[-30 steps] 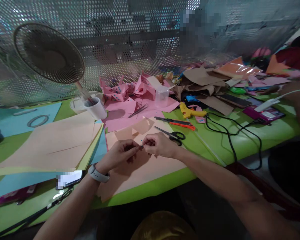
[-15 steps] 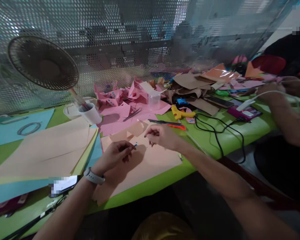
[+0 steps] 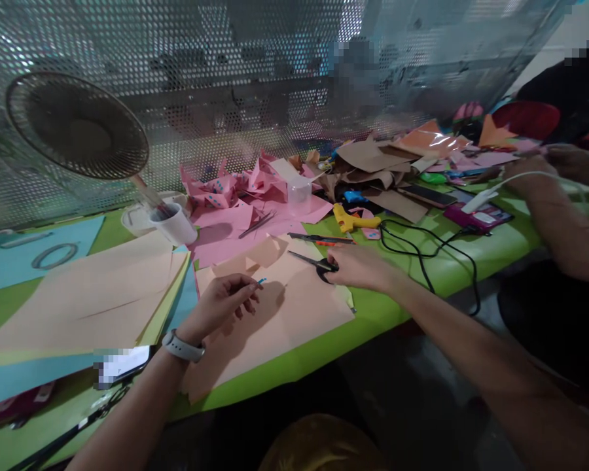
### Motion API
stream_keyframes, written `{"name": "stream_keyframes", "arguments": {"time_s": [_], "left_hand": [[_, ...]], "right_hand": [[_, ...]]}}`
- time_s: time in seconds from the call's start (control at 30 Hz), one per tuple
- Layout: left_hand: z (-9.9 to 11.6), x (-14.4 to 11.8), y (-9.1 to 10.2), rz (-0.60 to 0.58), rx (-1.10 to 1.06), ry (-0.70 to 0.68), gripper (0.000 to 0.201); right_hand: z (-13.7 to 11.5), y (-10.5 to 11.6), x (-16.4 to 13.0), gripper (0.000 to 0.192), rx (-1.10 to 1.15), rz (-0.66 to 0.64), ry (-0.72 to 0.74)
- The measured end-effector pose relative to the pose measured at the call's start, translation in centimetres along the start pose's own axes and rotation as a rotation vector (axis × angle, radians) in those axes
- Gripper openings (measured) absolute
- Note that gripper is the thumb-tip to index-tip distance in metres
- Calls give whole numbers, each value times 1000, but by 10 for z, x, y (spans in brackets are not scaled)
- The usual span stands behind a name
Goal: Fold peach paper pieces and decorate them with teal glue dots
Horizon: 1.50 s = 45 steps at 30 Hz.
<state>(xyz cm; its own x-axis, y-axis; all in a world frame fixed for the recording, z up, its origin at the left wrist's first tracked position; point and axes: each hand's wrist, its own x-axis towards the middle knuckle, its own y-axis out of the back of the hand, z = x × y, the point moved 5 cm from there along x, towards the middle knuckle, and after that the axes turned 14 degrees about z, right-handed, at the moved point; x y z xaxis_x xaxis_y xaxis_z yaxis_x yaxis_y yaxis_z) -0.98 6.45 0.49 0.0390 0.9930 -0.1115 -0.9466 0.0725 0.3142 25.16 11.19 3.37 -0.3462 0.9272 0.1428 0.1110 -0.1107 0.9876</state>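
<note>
While the left hand (image 3: 226, 301) pinches a small blue piece (image 3: 261, 281), the right hand (image 3: 358, 267) rests loosely curled on the scissors' (image 3: 314, 263) handles. Their blades point toward the upper left of the frame.

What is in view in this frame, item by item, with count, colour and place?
table: one, green, underneath everything
blue strip: one, small, in left fingertips
scissors: one, black-handled, at right hand
peach sheet: one, under both hands
fan: one, grey, far left
cup: one, white, below fan
glue gun: one, yellow, centre
pink papers: pile, centre back
left hand: pinching strip
right hand: on scissors
</note>
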Motion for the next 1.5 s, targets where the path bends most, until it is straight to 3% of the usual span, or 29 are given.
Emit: {"name": "stream_keyframes", "arguments": {"time_s": [0.2,0.33,0.5,0.6,0.73,0.97,1.5], "left_hand": [[-1,1,1,21,-12,-7,29],[-1,0,2,15,-33,-23,31],[-1,0,2,15,-90,-34,33],[-1,-1,2,1,-131,-17,35],[0,-2,3,24,-158,19,40],[10,-3,5,104,-204,11,40],[8,-7,1,39,-365,58,33]], "right_hand": [[1,3,7,15,9,-34,10],[17,-3,6,13,149,-69,-54],[25,-13,-5,21,841,-171,-329],[1,-20,-15,31,1215,-269,-393],[-36,-29,-27,47,1408,-368,-438],[-65,-34,-41,54,1357,-527,-357],[-80,-38,-48,48,1318,-406,-292]]}}
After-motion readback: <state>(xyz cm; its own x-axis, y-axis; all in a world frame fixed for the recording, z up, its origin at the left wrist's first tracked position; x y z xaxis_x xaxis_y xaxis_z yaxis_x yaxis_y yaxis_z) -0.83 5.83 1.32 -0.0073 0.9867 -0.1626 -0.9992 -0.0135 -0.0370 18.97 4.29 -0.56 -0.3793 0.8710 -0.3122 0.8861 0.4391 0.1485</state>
